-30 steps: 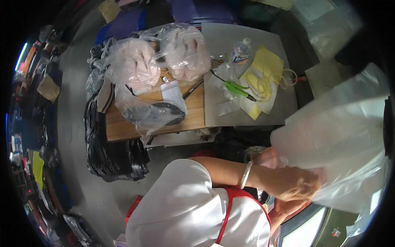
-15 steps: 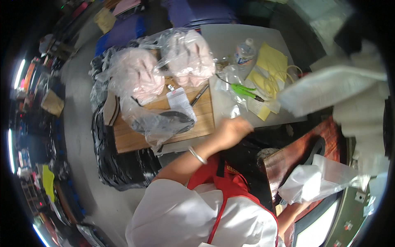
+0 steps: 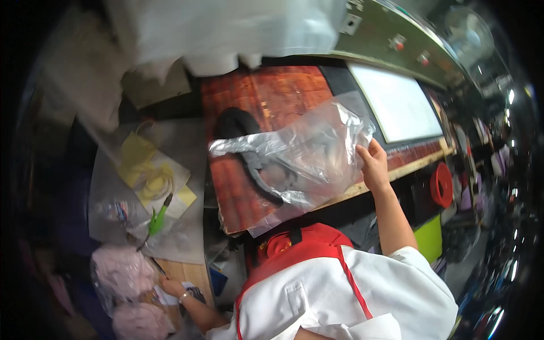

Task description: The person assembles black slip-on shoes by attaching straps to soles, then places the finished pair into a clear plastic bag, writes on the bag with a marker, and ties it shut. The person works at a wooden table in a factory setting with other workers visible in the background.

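My right hand (image 3: 374,162) is closed on the edge of a clear plastic bag (image 3: 323,150), which spreads over a red-brown tabletop (image 3: 283,85). Beside and partly beneath the bag lies a dark, curved, soft-looking piece (image 3: 235,122); the film blurs the rest of its shape. My left hand (image 3: 171,287), with a bangle at the wrist, reaches over a wooden board (image 3: 195,275) at the lower left. Its fingers are close to a dark pen (image 3: 158,266) and a white paper slip (image 3: 169,297); whether they grip either is too small to make out.
Left of the red-brown top, a grey table (image 3: 190,136) holds green-handled snips (image 3: 157,220), yellow sheets (image 3: 136,152) and a plastic bottle (image 3: 120,211). Pink bagged items (image 3: 122,271) sit near my left hand. A white panel (image 3: 396,105) lies beyond the bag; a red basket (image 3: 441,184) stands at right.
The view has turned to the right. My left hand has moved from the grey table's near edge to the pen and slip. My right hand still has the bag, now spread wider.
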The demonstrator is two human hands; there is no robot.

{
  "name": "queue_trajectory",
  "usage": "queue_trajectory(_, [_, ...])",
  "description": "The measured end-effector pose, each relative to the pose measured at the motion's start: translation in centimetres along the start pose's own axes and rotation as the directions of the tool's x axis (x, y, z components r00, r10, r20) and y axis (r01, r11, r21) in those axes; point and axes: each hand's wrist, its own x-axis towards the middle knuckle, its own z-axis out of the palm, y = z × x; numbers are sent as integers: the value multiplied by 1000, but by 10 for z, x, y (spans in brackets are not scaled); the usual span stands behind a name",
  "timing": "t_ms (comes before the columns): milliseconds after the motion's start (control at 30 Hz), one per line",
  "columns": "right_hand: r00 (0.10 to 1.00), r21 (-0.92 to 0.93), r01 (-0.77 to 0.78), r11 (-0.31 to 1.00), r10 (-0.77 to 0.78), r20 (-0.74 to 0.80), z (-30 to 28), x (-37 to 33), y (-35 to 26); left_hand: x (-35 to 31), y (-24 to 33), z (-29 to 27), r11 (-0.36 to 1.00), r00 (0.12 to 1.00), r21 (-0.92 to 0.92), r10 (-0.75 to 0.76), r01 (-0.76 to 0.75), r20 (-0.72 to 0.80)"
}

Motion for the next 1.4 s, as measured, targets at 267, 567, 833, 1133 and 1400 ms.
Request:
queue_trajectory(267, [914,-457,-9,890,-178,-364,-63,23,32,8,28,-36,971,955,-33,-239,237,-177])
queue_trajectory(567, [946,-820,-134,557,-175,-273,-161,78,39,-72,273,-175,746,820,-646,-263,-161,-508])
queue_trajectory(833, [890,-347,350,870,-194,412,-173,70,-5,-213,584,-219,343,614,-740,781,-579,-119])
queue_trajectory(1133, [759,252,-574,779,392,520,-132,68,25,-241,660,-235,212,365,-724,929,-656,-58])
queue_trajectory(1400, [891,322,-408,854,450,-65,-184,87,37,-265,624,-244,317,235,-912,896,259,378])
